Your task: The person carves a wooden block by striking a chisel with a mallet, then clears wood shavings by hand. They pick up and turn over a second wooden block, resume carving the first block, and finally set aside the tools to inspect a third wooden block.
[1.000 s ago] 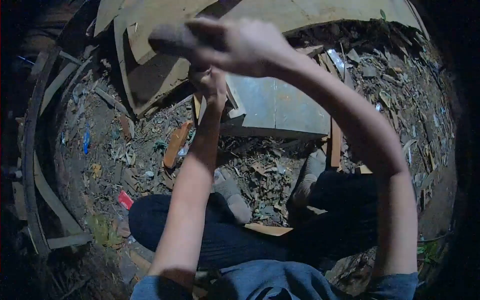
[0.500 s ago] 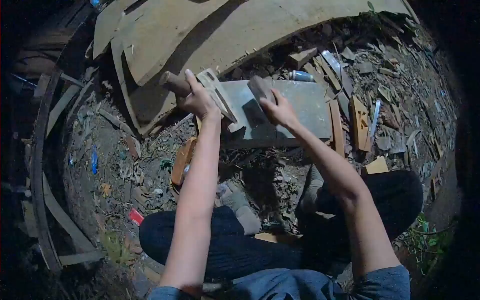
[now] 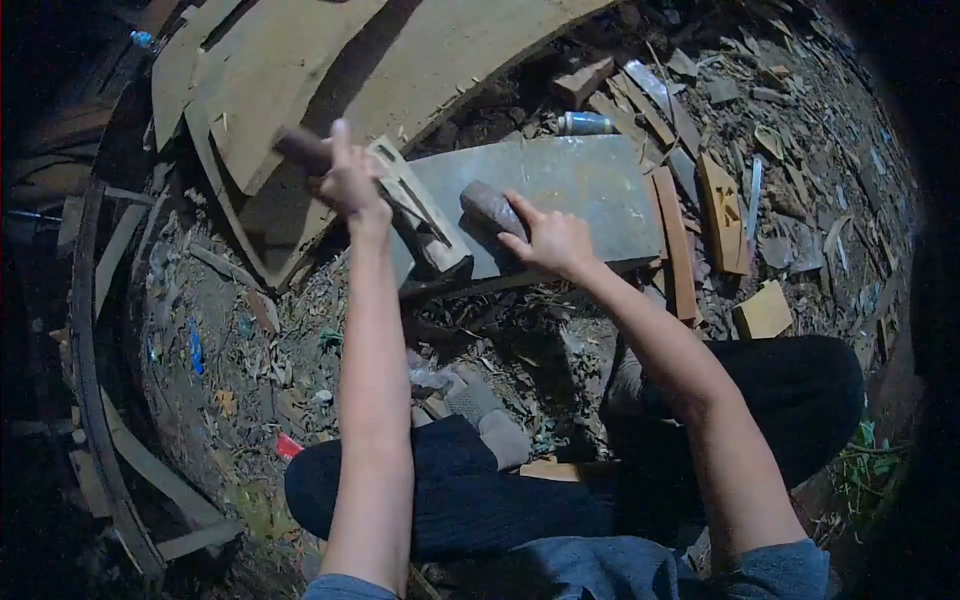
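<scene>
My left hand (image 3: 352, 182) is closed round the thick wooden handle of what looks like a chisel (image 3: 303, 150); a thin dark blade seems to run down-right from the fist over the workpiece. That workpiece is a pale slotted wood piece (image 3: 425, 215), lying aslant on the left end of a grey flat slab (image 3: 560, 190). My right hand (image 3: 555, 238) grips a dark wooden block (image 3: 490, 207) with a rounded end, held over the slab just right of the slotted piece. The fingers on its far side are partly hidden.
Large curved boards (image 3: 290, 70) lie beyond the slab. A can (image 3: 586, 123) stands by its far edge. To the right are an orange-brown wood strip (image 3: 677, 245), a carved wood block (image 3: 724, 215) and a wood offcut (image 3: 764, 311). Chips litter the ground around my crossed legs (image 3: 540, 510).
My left hand and the chisel have moved left and slightly up. The block in my right hand has moved left and lower, closer to the slotted piece. The view has shifted a little.
</scene>
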A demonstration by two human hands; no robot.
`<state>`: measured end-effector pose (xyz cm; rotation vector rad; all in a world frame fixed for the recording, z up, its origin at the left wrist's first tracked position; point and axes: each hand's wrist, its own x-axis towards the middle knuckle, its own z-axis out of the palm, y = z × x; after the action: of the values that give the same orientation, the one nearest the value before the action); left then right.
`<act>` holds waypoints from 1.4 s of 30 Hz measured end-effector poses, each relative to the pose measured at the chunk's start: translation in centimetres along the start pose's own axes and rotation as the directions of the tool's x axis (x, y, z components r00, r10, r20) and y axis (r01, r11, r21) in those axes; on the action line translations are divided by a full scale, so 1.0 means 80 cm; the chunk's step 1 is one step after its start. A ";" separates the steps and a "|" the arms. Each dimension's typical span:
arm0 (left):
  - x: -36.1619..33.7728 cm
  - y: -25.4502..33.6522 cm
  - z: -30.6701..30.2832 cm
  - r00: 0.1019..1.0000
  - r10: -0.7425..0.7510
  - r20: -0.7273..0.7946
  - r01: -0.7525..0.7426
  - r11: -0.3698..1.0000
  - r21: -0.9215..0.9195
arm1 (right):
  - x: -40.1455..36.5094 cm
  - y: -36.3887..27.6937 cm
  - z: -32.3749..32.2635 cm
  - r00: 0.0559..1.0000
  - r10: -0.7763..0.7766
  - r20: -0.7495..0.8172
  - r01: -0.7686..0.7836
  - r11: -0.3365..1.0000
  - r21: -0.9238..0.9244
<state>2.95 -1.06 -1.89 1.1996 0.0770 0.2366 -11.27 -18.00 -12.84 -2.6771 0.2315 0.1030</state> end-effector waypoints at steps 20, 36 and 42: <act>-0.037 -0.004 0.012 0.964 -0.033 0.264 -0.007 0.989 0.149 | 0.001 0.006 0.016 0.986 -0.037 -0.161 0.041 0.999 0.021; -0.003 -0.001 -0.019 0.936 0.250 -0.249 -0.214 0.963 0.162 | 0.001 0.003 0.015 0.985 -0.048 -0.168 0.049 0.999 0.005; 0.017 0.043 -0.061 0.994 0.078 -0.081 -0.090 0.984 -0.156 | 0.000 0.006 0.019 0.982 -0.050 -0.181 0.051 0.999 -0.001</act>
<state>2.85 4.88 -0.37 1.0360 0.0709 0.3552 -11.44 -17.72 -14.42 -2.6872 0.2199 -0.1576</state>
